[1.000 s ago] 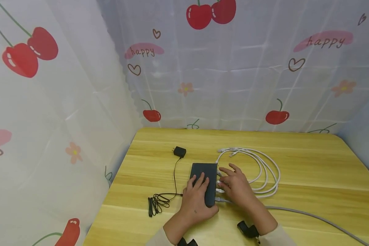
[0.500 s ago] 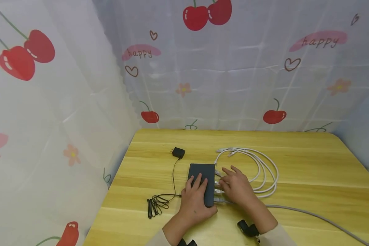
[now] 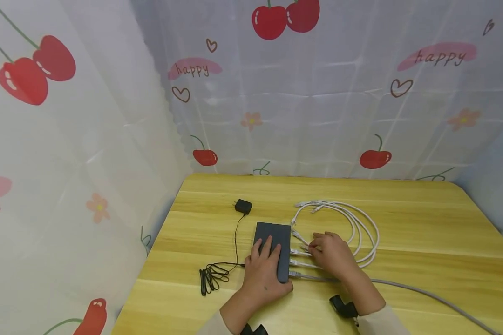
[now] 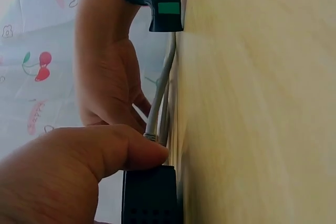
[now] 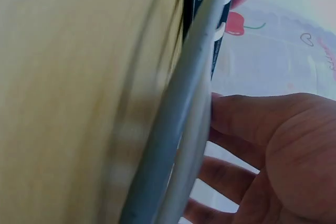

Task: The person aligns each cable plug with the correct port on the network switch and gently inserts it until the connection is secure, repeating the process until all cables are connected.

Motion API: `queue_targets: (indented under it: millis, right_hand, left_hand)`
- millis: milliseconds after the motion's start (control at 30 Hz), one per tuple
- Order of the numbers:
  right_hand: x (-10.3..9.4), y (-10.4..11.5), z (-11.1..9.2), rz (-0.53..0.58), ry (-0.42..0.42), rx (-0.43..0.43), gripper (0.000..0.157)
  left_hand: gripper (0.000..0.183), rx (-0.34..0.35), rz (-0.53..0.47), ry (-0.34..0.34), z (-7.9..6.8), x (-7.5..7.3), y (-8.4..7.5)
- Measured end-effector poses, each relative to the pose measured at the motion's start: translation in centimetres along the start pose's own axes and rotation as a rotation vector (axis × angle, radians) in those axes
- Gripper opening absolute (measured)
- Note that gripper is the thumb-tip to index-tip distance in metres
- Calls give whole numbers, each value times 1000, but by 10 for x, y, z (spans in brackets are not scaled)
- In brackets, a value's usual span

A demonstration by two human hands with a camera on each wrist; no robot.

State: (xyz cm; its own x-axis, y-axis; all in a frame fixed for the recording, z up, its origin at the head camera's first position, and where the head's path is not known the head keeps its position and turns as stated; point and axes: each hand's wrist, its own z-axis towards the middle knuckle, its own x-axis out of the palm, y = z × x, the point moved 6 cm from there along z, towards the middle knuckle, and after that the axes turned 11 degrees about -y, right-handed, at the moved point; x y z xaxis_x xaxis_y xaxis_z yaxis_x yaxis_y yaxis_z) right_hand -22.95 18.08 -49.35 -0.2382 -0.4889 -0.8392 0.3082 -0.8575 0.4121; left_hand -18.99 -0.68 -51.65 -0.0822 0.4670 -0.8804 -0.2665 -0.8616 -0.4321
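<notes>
A dark network switch lies on the wooden table. My left hand rests on it, fingers spread over the top and thumb against its near end. In the left wrist view that thumb presses by the end where a grey cable leaves. White network cables and a grey network cable have plugs at the switch's right side. Just right of those plugs, my right hand pinches a white network cable between thumb and fingertips. The right wrist view has its thumb against the pale cables.
A black power adapter lies behind left, its thin cord bundled left of the switch. Looped white cables with loose plugs lie to the right. The grey cable runs off front right. A printed curtain hangs behind the table.
My right hand has drawn back to the right, away from the switch's side, uncovering more of the plugs and cables. The left hand stays on the switch.
</notes>
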Motion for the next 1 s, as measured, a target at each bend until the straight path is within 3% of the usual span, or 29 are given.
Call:
queue_targets:
  millis: [333,533,767,1000]
  right_hand:
    - [1,-4,-1,-63,53,40,7]
    - [1,-2,-2,-126,35,-15,5]
    - [-7,13,-2,-132,-47,-128,6]
    - [-14,31,-2,-79,-16,-238,5]
  left_hand:
    - [95,-7,70,41,0,2,-1]
    - [91,12,84,45,-2,2,-1]
    - [73,40,35,-33,-2,-1,-1]
    - [47,126,0,-187,0,-10,-7]
